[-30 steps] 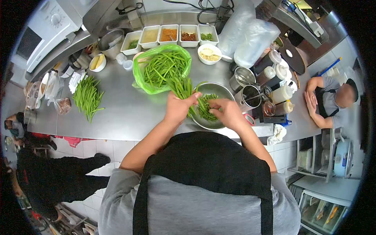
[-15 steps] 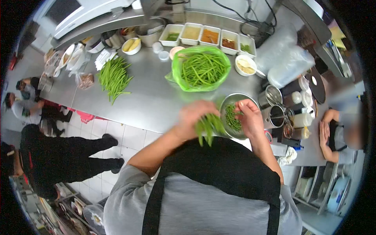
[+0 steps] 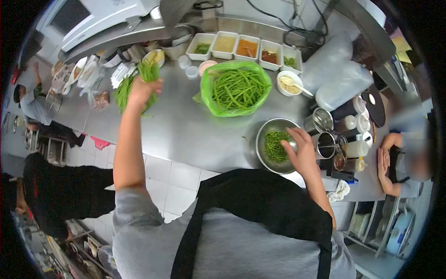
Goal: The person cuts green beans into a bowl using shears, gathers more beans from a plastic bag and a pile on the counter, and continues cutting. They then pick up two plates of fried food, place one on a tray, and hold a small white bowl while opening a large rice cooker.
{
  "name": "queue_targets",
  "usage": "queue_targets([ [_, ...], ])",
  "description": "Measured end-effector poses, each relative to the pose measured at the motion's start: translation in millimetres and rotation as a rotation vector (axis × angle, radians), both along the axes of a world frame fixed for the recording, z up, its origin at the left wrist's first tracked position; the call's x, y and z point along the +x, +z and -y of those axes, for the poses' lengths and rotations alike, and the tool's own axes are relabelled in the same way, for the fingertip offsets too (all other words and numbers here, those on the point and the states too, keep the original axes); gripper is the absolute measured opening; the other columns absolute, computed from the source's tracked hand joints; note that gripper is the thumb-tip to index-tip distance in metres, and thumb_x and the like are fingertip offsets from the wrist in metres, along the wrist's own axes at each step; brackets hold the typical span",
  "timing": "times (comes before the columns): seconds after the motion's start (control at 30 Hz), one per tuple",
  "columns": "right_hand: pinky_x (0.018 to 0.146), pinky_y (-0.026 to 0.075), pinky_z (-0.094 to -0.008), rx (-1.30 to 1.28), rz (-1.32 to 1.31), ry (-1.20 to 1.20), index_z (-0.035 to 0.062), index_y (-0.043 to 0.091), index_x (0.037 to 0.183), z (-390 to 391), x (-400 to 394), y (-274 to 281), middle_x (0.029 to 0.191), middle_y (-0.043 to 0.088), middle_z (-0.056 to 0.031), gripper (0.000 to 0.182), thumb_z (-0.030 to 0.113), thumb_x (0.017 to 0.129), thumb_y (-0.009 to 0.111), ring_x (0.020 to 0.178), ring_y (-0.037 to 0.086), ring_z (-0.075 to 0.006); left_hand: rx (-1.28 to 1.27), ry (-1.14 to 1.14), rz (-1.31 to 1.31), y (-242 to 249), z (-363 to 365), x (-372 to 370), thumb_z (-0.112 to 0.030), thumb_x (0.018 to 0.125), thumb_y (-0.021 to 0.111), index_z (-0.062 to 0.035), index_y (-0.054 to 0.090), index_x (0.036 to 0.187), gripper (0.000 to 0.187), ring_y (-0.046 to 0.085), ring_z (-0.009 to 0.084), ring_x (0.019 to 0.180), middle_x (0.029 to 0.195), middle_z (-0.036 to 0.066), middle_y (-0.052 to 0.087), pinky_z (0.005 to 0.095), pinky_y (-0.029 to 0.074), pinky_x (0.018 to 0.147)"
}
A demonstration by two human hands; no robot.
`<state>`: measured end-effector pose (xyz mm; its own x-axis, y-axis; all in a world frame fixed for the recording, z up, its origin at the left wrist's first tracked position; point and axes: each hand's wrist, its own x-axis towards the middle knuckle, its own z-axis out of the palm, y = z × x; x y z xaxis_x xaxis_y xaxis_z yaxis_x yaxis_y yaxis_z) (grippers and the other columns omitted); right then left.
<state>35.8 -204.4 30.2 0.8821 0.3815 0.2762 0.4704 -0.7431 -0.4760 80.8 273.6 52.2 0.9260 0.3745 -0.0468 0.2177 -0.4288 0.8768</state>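
My left hand (image 3: 143,92) is stretched far to the left with its fingers wrapped round a bunch of green beans (image 3: 148,70). The bunch is held over the pile of green beans (image 3: 122,94) on the steel counter, which it partly hides. My right hand (image 3: 302,151) is at the right rim of a metal bowl (image 3: 261,156), thumb and fingers apart, with nothing visible in it. Inside that bowl lie small green trimmings (image 3: 276,146). Behind the bowl, a bright green plastic bag (image 3: 209,100) stands open, full of green beans (image 3: 238,88).
White tubs of seasonings (image 3: 225,44) line the back. A white bowl with a spoon (image 3: 289,83), clear plastic bags (image 3: 346,76), metal canisters (image 3: 324,145) and bottles (image 3: 357,149) crowd the right. One person (image 3: 395,162) leans there; others stand at the left.
My left hand has swung left with the green beans, from beside the metal bowl to the pile. My right hand has spread its fingers at the bowl's rim.
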Motion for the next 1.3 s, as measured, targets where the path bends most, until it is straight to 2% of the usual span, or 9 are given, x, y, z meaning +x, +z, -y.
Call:
queue_targets([
  [0.1, 0.089, 0.042, -0.0353, 0.485, -0.221, 0.123, 0.0028, 0.057, 0.113, -15, 4, 24, 0.114, 0.055, -0.0149, 0.034, 0.019, 0.084, 0.058, 0.106, 0.053, -0.0263, -0.833, -0.352, -0.047, -13, 134, -25, -0.005, 0.072, 0.067, -0.0049, 0.053, 0.1, 0.031, 0.058, 0.0167, 0.067, 0.081, 0.005, 0.058, 0.0278, 0.048, 0.058],
  [0.2, 0.094, 0.038, -0.0337, 0.73, -0.286, 0.326, 0.002, 0.054, 0.119, -31, 21, 29, 0.125, 0.05, -0.012, 0.039, 0.028, 0.091, 0.045, 0.113, 0.049, -0.0216, -1.212, -0.641, -0.252, -29, 248, -49, -0.004, 0.073, 0.068, -0.0043, 0.051, 0.104, 0.035, 0.059, 0.0195, 0.066, 0.081, 0.008, 0.057, 0.0319, 0.05, 0.059],
  [0.47, 0.101, 0.031, -0.0379, 0.6, -0.836, 0.798, 0.0003, 0.048, 0.125, -1, 33, 14, 0.128, 0.048, -0.0132, 0.056, 0.045, 0.093, 0.036, 0.12, 0.042, -0.0275, -1.555, -0.965, -0.53, -55, 328, -72, -0.014, 0.079, 0.065, -0.0017, 0.051, 0.105, 0.032, 0.061, 0.0309, 0.086, 0.085, 0.01, 0.058, 0.0436, 0.05, 0.078],
  [0.6, 0.096, 0.036, -0.0355, 1.125, -0.531, 0.214, 0.0048, 0.037, 0.132, -9, 17, 0, 0.114, 0.058, -0.0111, 0.061, 0.05, 0.093, 0.032, 0.109, 0.051, -0.0202, -1.558, -0.911, -0.364, -64, 330, -55, -0.018, 0.082, 0.063, -0.005, 0.05, 0.101, 0.026, 0.059, 0.0256, 0.083, 0.082, 0.008, 0.056, 0.041, 0.049, 0.074],
  [0.77, 0.1, 0.033, -0.0414, 1.699, -1.294, -0.121, 0.0131, 0.047, 0.125, -19, -5, -15, 0.121, 0.052, -0.0067, 0.053, 0.052, 0.092, 0.032, 0.115, 0.046, -0.0237, -1.228, -0.555, 0.181, -34, 337, -36, -0.002, 0.079, 0.061, -0.0076, 0.048, 0.1, 0.026, 0.056, 0.0168, 0.079, 0.085, 0.005, 0.055, 0.0319, 0.048, 0.072],
  [0.93, 0.098, 0.036, -0.0392, 1.937, -1.238, 0.345, 0.0062, 0.047, 0.123, -23, 2, -23, 0.118, 0.052, -0.0103, 0.044, 0.036, 0.096, 0.029, 0.111, 0.048, -0.0226, -0.513, -0.566, 0.488, -40, 353, -49, -0.003, 0.074, 0.064, -0.0059, 0.05, 0.096, 0.027, 0.054, 0.0176, 0.09, 0.092, 0.007, 0.057, 0.0328, 0.045, 0.08],
  [1.07, 0.098, 0.036, -0.0386, 1.96, -1.19, -0.161, 0.01, 0.048, 0.121, -29, -9, -18, 0.118, 0.052, -0.0081, 0.035, 0.027, 0.095, 0.033, 0.112, 0.048, -0.0199, 0.203, -0.596, 0.804, -40, 353, -40, -0.013, 0.062, 0.073, -0.009, 0.054, 0.084, 0.03, 0.052, 0.0283, 0.106, 0.096, 0.007, 0.059, 0.0421, 0.033, 0.098],
  [1.17, 0.097, 0.036, -0.0386, 1.994, -1.161, -0.195, 0.0115, 0.049, 0.12, -28, -6, -14, 0.119, 0.052, -0.0073, 0.033, 0.027, 0.095, 0.034, 0.112, 0.048, -0.0197, 0.21, -0.64, 0.721, -32, 359, -44, -0.015, 0.064, 0.072, -0.0092, 0.053, 0.09, 0.032, 0.051, 0.0276, 0.11, 0.097, 0.009, 0.059, 0.0426, 0.029, 0.101],
  [1.3, 0.097, 0.037, -0.0386, 2.014, -1.148, -0.168, 0.0134, 0.05, 0.119, -22, -1, -24, 0.119, 0.053, -0.0062, 0.032, 0.027, 0.094, 0.036, 0.111, 0.049, -0.0195, -0.35, -0.839, 0.557, -27, 359, -38, -0.011, 0.063, 0.073, -0.0078, 0.051, 0.098, 0.041, 0.055, 0.0197, 0.096, 0.096, 0.007, 0.057, 0.0365, 0.038, 0.091],
])
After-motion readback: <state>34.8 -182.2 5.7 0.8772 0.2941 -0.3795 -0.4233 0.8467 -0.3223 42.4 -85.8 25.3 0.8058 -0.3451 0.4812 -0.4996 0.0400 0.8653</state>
